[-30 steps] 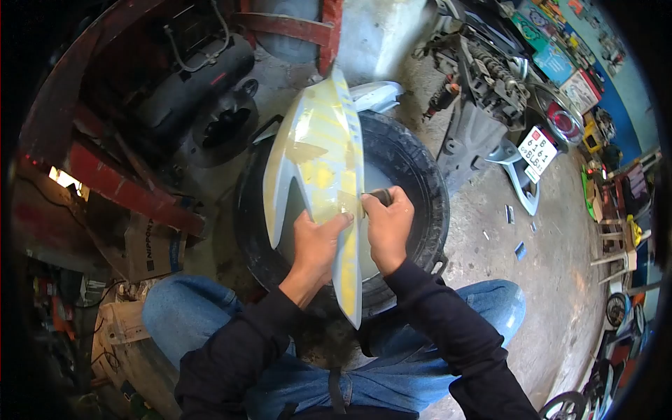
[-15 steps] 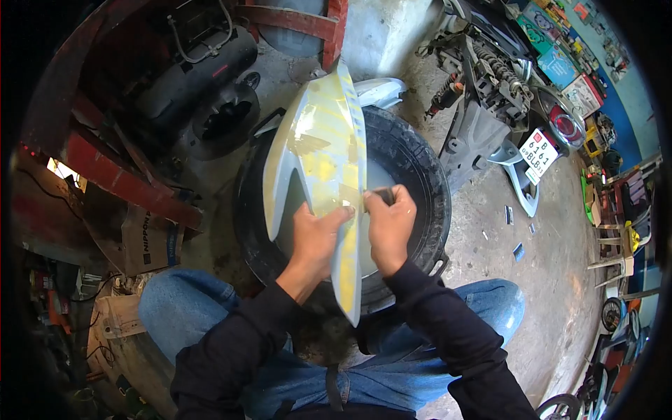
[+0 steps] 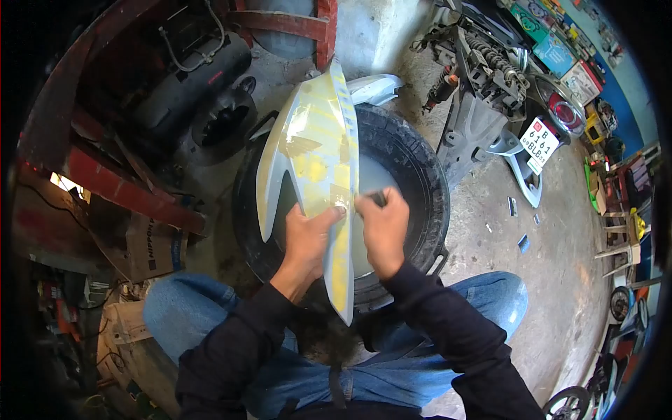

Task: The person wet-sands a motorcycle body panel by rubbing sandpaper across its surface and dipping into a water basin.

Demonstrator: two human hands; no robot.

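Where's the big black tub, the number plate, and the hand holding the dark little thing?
Black tub (image 3: 428, 164): head view, its right inner wall.
Number plate (image 3: 540, 145): head view, middle of its face.
Right hand (image 3: 385, 227): head view, back of the hand.

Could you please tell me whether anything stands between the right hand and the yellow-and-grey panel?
Nothing visible blocks the way: the right hand, pinching a small dark piece, is right beside the panel. The left hand grips the panel from its other side.

Glossy, wet-looking panel (image 3: 311, 147); black tub (image 3: 428, 175) looks like scuffed plastic.
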